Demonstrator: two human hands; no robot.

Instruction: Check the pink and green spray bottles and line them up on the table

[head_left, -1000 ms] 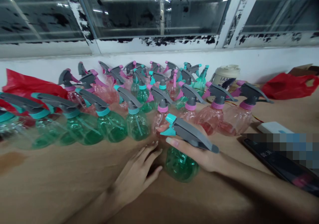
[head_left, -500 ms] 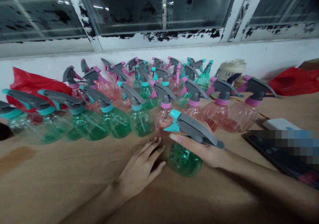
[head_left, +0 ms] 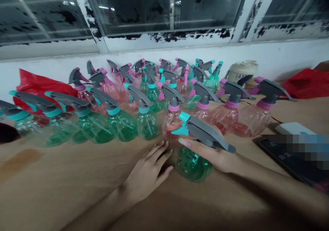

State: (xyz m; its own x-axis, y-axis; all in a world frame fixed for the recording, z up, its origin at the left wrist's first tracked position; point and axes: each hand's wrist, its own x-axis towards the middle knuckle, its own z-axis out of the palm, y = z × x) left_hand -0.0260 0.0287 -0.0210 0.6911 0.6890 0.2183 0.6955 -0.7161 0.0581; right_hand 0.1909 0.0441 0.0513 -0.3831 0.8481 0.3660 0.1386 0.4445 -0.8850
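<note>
Right hand [head_left: 218, 158]: fingers closed round the neck of a green bottle [head_left: 193, 167], just under its grey spray head [head_left: 209, 133].
Left hand [head_left: 147, 176]: fingers slightly apart, lying beside the bottle on the surface [head_left: 64, 179], holding nothing.
Bottle's place: well short of the surface's back edge; whether its base touches down, I can't tell.
Handling: looks light, thin plastic, likely slick and easily dented.
Hold: the neck, probably stiffer than the belly.
Beyond: other spray bottles [head_left: 123, 125] standing toward the back edge.

Green trigger spray bottle [head_left: 194, 166], spray head fitted.
Translucent body; grey spray head [head_left: 207, 131] with turquoise nozzle [head_left: 184, 117] and trigger [head_left: 180, 131], nozzle facing left; near upright, neck within right hand [head_left: 217, 156].
</note>
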